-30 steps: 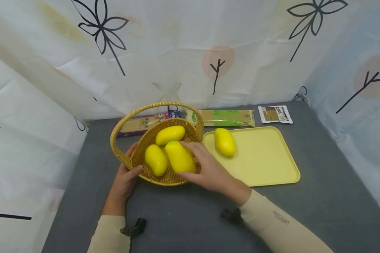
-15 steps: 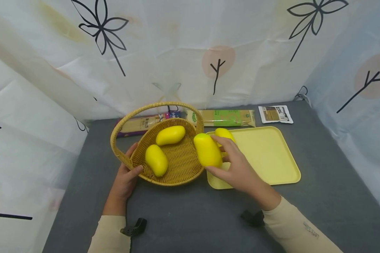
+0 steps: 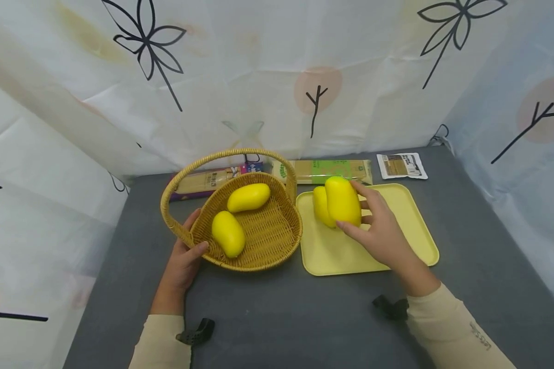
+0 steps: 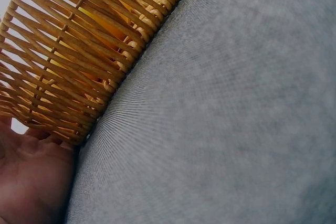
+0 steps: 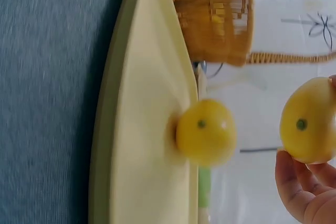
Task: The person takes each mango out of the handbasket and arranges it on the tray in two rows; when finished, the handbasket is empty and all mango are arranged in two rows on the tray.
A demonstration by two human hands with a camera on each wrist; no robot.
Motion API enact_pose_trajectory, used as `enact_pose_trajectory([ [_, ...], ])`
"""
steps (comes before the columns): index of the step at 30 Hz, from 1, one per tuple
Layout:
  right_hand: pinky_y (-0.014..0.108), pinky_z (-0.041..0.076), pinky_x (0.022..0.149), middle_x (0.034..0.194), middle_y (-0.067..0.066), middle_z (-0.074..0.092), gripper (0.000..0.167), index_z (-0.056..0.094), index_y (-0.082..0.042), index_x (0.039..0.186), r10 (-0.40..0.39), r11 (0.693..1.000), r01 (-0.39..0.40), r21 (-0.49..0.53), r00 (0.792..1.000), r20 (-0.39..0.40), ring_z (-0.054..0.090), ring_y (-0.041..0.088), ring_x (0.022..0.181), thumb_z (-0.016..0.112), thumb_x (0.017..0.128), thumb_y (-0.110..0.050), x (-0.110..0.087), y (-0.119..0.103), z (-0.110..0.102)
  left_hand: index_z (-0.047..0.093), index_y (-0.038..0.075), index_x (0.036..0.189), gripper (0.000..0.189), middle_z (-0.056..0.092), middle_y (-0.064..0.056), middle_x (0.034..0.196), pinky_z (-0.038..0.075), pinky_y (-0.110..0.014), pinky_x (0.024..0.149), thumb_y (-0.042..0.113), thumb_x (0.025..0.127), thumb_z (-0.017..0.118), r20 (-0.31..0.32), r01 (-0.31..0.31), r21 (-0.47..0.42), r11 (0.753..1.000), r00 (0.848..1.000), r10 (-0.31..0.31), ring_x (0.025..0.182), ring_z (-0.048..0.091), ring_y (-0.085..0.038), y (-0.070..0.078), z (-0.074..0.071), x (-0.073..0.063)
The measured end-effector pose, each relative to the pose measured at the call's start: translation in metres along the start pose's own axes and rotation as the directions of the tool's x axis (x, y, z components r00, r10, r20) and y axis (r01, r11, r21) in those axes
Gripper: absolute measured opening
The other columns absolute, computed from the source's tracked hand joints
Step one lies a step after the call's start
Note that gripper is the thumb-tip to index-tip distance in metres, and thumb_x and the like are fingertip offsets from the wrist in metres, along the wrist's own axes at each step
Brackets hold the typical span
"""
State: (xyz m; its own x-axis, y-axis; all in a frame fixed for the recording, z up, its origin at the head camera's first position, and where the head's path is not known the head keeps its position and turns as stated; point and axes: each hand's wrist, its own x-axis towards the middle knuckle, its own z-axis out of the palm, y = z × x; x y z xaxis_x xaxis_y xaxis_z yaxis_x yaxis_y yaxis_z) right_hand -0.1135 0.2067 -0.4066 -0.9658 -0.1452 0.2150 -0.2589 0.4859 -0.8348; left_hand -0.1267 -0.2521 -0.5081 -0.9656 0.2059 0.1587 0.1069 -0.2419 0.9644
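My right hand (image 3: 383, 233) grips a yellow mango (image 3: 343, 201) above the yellow tray (image 3: 373, 256). In the right wrist view the held mango (image 5: 310, 121) hangs clear of the tray. A second mango (image 3: 321, 207) lies on the tray's left part, partly hidden behind the held one in the head view. My left hand (image 3: 184, 264) holds the left side of the wicker basket (image 3: 272, 236), thumb over its rim. Inside that basket lie two more mangoes, one at the back (image 3: 249, 198) and one at the front left (image 3: 228, 234).
Behind the basket lies a purple-edged noodle packet (image 3: 207, 182), with a green-labelled noodle packet (image 3: 332, 172) to its right. A small white sachet (image 3: 402, 166) is at the back right. The basket's tall handle (image 3: 226, 154) arches over it. Printed curtains surround the grey table (image 3: 277, 318).
My right hand has lifted a mango out of the basket and carried it right, over the tray beside the other mango. The left hand and the basket have stayed put.
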Motion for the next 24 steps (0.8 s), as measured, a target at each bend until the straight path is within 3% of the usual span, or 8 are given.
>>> enact_pose_trajectory([
  [9, 0.065, 0.053, 0.095, 0.166, 0.025, 0.034, 0.089, 0.03, -0.002, 0.17, 0.048, 0.999, -0.048, 0.013, 0.997, -0.061, 0.054, 0.05, 0.13, 0.082, 0.099, -0.008, 0.007, 0.022, -0.017, 0.025, 0.017, 0.176, 0.077, 0.029, -0.016, 0.174, 0.036, -0.033, 0.118, 0.002, 0.11, 0.061, 0.0, -0.007, -0.004, 1.0, 1.0, 0.007, 0.152, 0.039, -0.027, 0.0, 0.001, 0.0],
  [17, 0.069, 0.054, 0.094, 0.162, 0.033, 0.034, 0.091, 0.027, -0.001, 0.171, 0.095, 0.993, -0.097, -0.072, 0.995, -0.038, 0.052, 0.057, 0.128, 0.083, 0.1, -0.013, 0.015, 0.045, -0.024, 0.025, 0.019, 0.176, 0.076, 0.03, -0.014, 0.175, 0.036, -0.033, 0.118, 0.002, 0.11, 0.059, 0.006, -0.007, 0.008, 1.0, 1.0, 0.007, 0.152, 0.039, -0.026, 0.0, -0.001, 0.0],
  [24, 0.071, 0.048, 0.101, 0.165, 0.033, 0.034, 0.088, 0.027, 0.002, 0.17, 0.179, 0.974, -0.177, -0.144, 0.984, 0.002, 0.049, 0.059, 0.133, 0.08, 0.102, -0.015, 0.018, 0.06, -0.027, 0.025, 0.018, 0.175, 0.075, 0.031, -0.014, 0.174, 0.036, -0.033, 0.118, -0.002, 0.11, 0.056, 0.012, -0.01, 0.014, 1.0, 1.0, 0.01, 0.151, 0.04, -0.025, 0.0, -0.002, 0.0],
])
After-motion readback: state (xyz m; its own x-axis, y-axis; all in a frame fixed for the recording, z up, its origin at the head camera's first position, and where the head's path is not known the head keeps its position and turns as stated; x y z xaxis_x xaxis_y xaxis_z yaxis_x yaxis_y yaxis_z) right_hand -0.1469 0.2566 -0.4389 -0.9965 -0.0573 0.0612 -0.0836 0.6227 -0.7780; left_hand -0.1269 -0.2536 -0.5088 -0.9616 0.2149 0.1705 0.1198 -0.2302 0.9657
